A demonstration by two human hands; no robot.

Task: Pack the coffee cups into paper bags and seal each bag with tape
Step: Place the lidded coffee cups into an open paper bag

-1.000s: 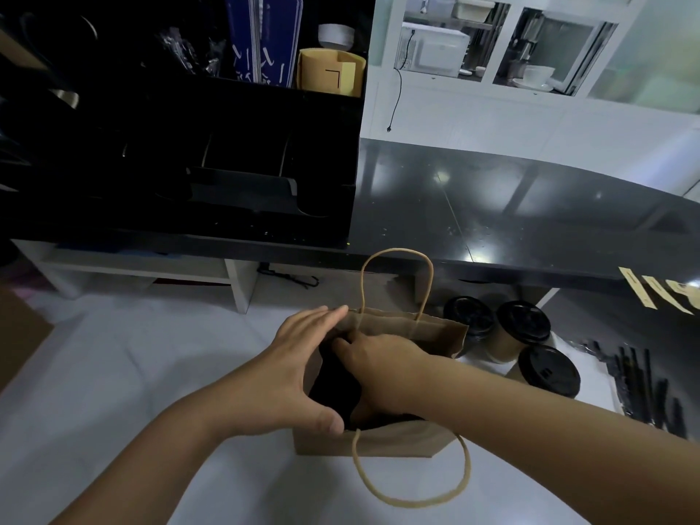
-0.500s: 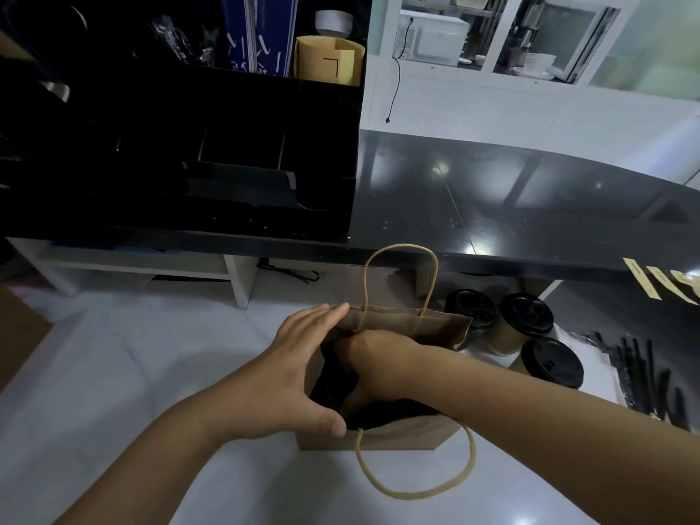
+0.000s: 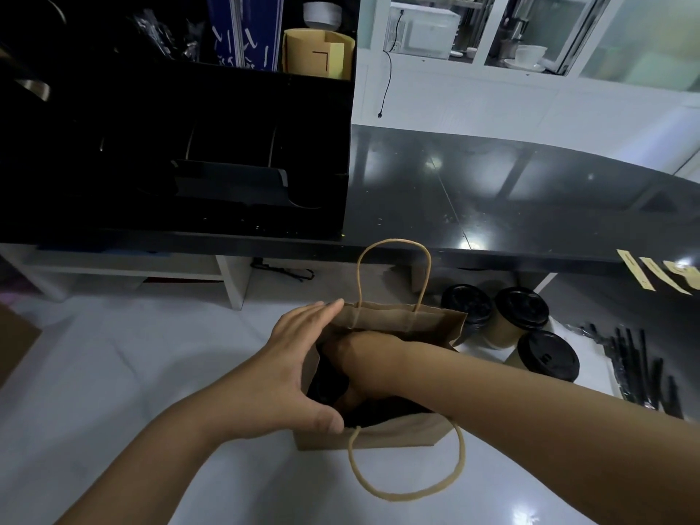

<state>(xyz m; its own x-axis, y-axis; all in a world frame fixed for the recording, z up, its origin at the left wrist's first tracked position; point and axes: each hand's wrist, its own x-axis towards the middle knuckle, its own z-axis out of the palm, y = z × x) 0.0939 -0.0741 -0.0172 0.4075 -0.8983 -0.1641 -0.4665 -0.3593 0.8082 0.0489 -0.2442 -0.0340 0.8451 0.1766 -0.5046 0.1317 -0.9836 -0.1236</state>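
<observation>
A brown paper bag (image 3: 401, 320) with twine handles stands open on the white counter. My left hand (image 3: 291, 369) spans its left side, with straight fingers along the far rim and the thumb on the near rim. My right hand (image 3: 363, 358) reaches down inside the bag. Its fingers curl over a dark-lidded coffee cup that the bag mostly hides. Three more coffee cups with black lids (image 3: 467, 305) (image 3: 522, 308) (image 3: 548, 356) stand just right of the bag. Strips of tan tape (image 3: 636, 274) hang on the black countertop's edge at the far right.
A raised black countertop (image 3: 492, 191) runs behind the bag, with a tall black organizer (image 3: 170, 145) at its left. Black straws (image 3: 640, 373) lie at the right. A cardboard piece (image 3: 15, 342) juts in from the left edge.
My right hand has sunk a little deeper into the bag. My left hand has kept its place on the bag's mouth.
</observation>
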